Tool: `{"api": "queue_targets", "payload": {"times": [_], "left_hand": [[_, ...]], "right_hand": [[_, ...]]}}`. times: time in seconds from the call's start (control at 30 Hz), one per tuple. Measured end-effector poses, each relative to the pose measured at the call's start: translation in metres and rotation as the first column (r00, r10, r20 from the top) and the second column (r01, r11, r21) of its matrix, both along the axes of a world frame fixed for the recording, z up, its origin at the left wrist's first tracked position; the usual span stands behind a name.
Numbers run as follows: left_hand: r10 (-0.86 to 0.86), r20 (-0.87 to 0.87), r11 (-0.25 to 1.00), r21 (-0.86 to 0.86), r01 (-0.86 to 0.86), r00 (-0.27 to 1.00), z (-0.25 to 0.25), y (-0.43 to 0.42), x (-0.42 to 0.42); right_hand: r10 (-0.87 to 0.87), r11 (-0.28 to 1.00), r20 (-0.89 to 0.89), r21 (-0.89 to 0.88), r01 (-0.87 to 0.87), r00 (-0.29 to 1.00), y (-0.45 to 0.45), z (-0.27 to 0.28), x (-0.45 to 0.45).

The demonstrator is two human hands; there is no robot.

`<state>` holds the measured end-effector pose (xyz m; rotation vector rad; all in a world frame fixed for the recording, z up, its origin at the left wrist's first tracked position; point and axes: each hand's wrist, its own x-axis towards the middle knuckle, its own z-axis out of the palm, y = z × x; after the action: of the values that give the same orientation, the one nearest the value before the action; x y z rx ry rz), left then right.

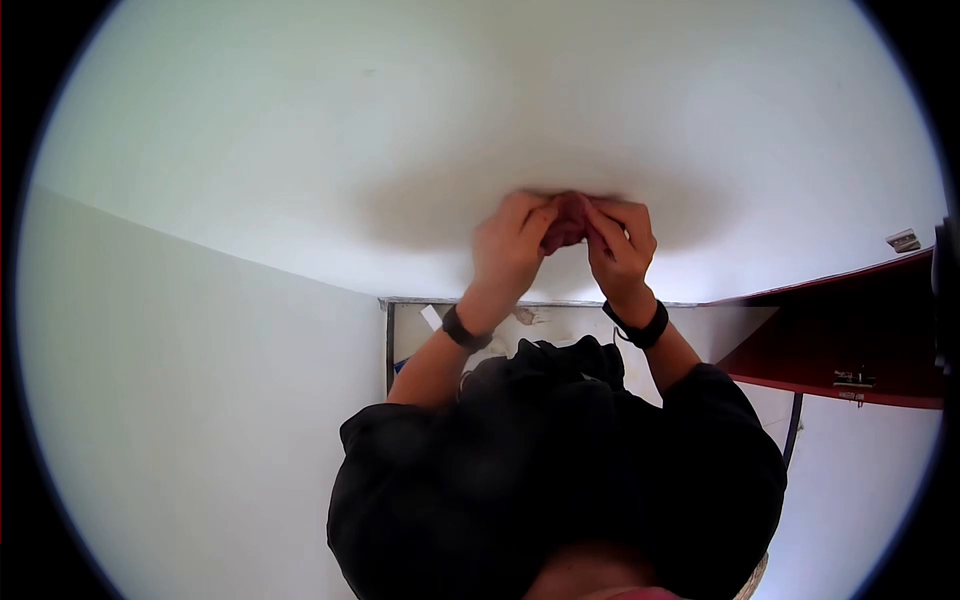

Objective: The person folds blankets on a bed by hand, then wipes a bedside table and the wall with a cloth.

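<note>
Against a pale, smooth surface (650, 110), both hands meet at a small dark red crumpled piece (568, 222). It is soft-looking and folded, and its kind is hard to make out. My left hand (508, 245) pinches it from the left with bent fingers. From the right, my right hand (622, 240) grips it between thumb and fingers. Each wrist wears a black band, the left band (467, 328) and the right band (640, 327). Soft shadows fall on the surface to either side of the hands.
At the right, a dark red cupboard panel (800, 345) juts out, with metal hinges (853, 379) on it. A dark-edged frame (389, 345) stands below the hands, partly behind my black shirt (560, 470). A pale wall (190, 380) runs along the left.
</note>
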<state>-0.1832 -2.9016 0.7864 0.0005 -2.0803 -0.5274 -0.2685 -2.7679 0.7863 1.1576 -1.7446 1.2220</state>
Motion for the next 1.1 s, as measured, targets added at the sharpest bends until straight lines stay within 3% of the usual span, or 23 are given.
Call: {"api": "queue_targets", "payload": {"times": [0.13,0.27,0.3,0.43,0.67,0.7,0.87,1.1], "left_hand": [[0.027,-0.225,0.998,-0.054,-0.04,0.974,0.088,-0.015,-0.011],[-0.041,-0.541,0.993,-0.114,-0.025,0.84,0.166,-0.017,-0.046],[-0.035,-0.49,0.989,-0.139,-0.039,0.871,0.176,-0.013,-0.04],[0.008,-0.369,0.995,-0.087,-0.043,0.93,0.115,-0.015,-0.002],[-0.042,0.095,0.994,0.104,0.032,0.995,-0.047,-0.05,0.034],[-0.039,0.157,0.993,0.117,0.021,0.987,-0.049,-0.056,0.04],[0.026,0.056,0.988,0.149,-0.034,0.998,-0.032,-0.04,0.029],[0.058,-0.195,0.997,0.052,-0.048,0.979,0.053,-0.05,0.02]], "right_hand": [[-0.049,0.99,-0.178,-0.142,0.023,0.983,-0.023,0.077,-0.015],[-0.121,0.956,-0.23,-0.288,0.051,0.966,-0.027,0.16,-0.029],[-0.165,0.962,-0.236,-0.254,0.103,0.958,-0.023,0.162,-0.031],[-0.115,0.987,-0.299,-0.144,0.074,0.947,-0.02,0.109,-0.001],[-0.019,0.982,-0.032,0.187,0.025,0.999,-0.041,-0.046,0.028],[0.001,0.977,-0.033,0.215,0.006,0.999,-0.049,-0.053,0.031],[0.051,0.981,-0.116,0.194,-0.028,0.992,-0.042,-0.042,0.016],[0.044,0.998,-0.245,-0.028,-0.052,0.969,-0.056,0.052,0.011]]}}
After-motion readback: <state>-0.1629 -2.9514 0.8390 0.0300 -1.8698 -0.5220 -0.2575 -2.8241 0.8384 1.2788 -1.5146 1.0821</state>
